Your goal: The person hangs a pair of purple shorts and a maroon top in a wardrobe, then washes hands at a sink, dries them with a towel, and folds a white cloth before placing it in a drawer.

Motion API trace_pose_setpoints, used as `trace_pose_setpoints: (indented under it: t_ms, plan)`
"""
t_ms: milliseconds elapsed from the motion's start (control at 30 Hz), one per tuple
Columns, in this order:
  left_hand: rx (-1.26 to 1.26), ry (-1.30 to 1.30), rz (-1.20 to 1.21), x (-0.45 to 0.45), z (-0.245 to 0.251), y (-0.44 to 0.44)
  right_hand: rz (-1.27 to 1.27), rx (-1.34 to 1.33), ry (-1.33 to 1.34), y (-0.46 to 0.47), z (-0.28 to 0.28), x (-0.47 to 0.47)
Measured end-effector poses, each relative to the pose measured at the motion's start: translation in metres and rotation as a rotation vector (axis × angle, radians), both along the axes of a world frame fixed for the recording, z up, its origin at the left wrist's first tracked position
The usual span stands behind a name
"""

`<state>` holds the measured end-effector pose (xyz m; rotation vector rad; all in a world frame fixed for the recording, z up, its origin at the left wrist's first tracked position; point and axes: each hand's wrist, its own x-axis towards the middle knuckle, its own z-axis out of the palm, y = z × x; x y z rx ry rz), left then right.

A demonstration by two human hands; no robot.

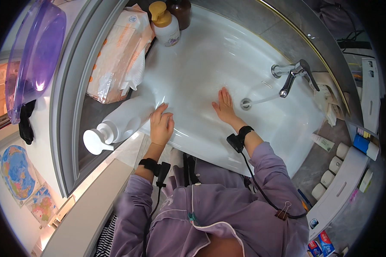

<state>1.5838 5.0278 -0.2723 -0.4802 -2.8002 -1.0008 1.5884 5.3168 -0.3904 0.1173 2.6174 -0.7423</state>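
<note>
My right hand (225,106) is over the basin of the white ceramic sink (199,64), palm down with fingers spread a little, left of the drain (245,103). It holds nothing. Water runs from the chrome faucet (288,77) in a thin stream towards the drain. My left hand (161,124) is at the sink's left rim, fingers loosely curled and apart, beside a large white pump bottle (128,114); whether the fingertips touch the bottle I cannot tell. Both wrists wear black straps with small devices and cables.
An opened pack of tissues (119,54), a white bottle with a gold pump (166,27) and a brown bottle (181,13) stand at the upper left. Along the right side are a small tube (322,142), several white round containers (327,178) and a white drawer unit (337,192).
</note>
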Motion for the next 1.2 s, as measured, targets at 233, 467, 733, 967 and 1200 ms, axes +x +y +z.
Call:
trace_pose_setpoints:
  t_ms: [233,467,733,967,1200]
  plan:
    - [0.002,0.000,-0.002,-0.002,0.001,0.001,0.271,-0.334,-0.059,-0.066,0.003,0.003]
    - [0.032,-0.007,-0.015,-0.001,0.001,0.000,-0.039,0.156,0.152,-0.009,-0.020,-0.044]
    - [0.051,0.007,-0.029,-0.002,0.000,-0.001,-0.029,0.014,-0.425,-0.047,0.034,0.057]
    - [0.026,0.002,-0.023,-0.001,-0.003,-0.002,0.207,-0.482,-0.375,-0.079,0.047,0.032]
    - [0.026,0.014,-0.028,-0.001,-0.005,-0.001,-0.079,0.005,-0.393,0.070,0.029,0.152]
